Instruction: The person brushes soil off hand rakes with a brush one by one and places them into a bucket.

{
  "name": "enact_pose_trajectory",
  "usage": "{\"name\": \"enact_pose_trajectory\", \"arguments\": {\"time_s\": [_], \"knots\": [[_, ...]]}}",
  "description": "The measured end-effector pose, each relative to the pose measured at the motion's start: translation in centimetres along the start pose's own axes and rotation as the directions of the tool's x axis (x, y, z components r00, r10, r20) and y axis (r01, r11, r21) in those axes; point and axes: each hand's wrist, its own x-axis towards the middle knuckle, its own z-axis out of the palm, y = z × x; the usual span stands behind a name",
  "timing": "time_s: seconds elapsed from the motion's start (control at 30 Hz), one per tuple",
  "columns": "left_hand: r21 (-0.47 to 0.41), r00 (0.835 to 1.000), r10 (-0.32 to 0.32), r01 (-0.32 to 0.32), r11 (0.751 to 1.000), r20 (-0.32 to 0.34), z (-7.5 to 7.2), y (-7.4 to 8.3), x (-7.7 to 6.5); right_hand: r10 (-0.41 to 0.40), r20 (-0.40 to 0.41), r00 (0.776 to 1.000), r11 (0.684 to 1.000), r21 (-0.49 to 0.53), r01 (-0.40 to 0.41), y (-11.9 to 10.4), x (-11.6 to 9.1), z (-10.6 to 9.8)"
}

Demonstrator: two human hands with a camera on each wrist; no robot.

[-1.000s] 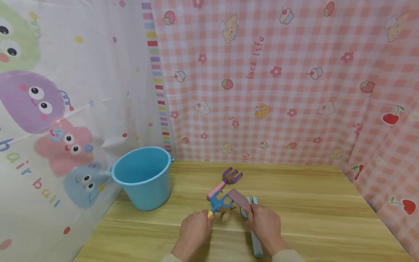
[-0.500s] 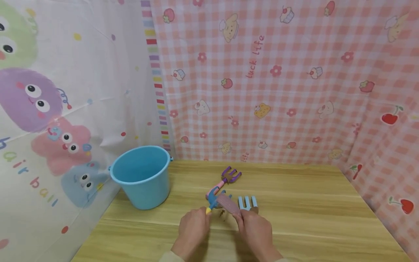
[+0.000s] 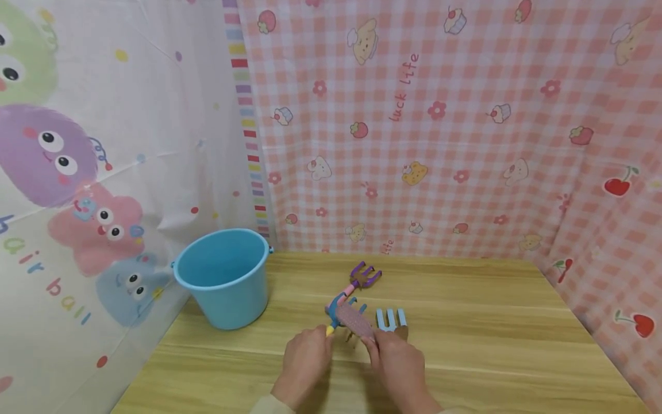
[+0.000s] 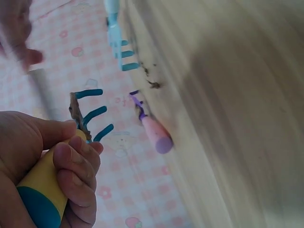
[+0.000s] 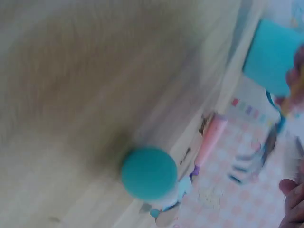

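My left hand [image 3: 306,355] grips the yellow handle of a blue toy hand rake [image 3: 336,310]. In the left wrist view, brown dirt clings to the head of that rake [image 4: 96,112]. My right hand [image 3: 400,359] holds a flat, rough pinkish-grey pad [image 3: 354,320] by one end. The pad's other end overlaps the blue rake's head in the head view; in the left wrist view the pad [image 4: 42,92] is blurred. Behind the right hand lies a light blue toy fork [image 3: 391,318], its handle hidden under that hand. Farther back is a purple rake [image 3: 365,277] with a pink handle, dirt on its tines.
A light blue bucket [image 3: 222,299] stands at the back left of the wooden table [image 3: 496,328]. Crumbs of dirt [image 4: 154,84] lie on the tabletop between the tools. A checked pink curtain [image 3: 439,144] closes off the back, and a white printed one [image 3: 150,103] the left.
My right hand has moved left with the pad, from beside the blue rake to across its head. The blue rake's head has turned in my left hand. The other tools lie still.
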Motion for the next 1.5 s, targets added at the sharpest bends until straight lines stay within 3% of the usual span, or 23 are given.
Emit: {"name": "enact_pose_trajectory", "arguments": {"time_s": [0.23, 0.43, 1.37, 1.5], "knots": [[-0.028, 1.0, -0.022, 0.022, 0.999, -0.001, -0.3, 0.2, 0.1, 0.061, 0.006, 0.998, 0.998, -0.026, -0.061, 0.2, -0.8, 0.5], [-0.025, 1.0, -0.002, 0.002, 1.0, -0.018, -0.4, 0.1, 0.0, 0.034, -0.05, 0.998, 0.999, -0.031, -0.036, 0.9, -0.8, 0.7], [-0.008, 1.0, -0.013, 0.013, 1.0, 0.002, -0.3, 0.4, 0.4, 0.175, 0.032, 0.984, 0.984, 0.027, -0.176, 1.2, 0.5, 0.0], [-0.01, 1.0, -0.01, 0.01, 1.0, -0.002, -0.2, 0.5, 0.6, 0.127, 0.023, 0.992, 0.991, 0.03, -0.128, 0.3, 0.9, -0.2]]}}
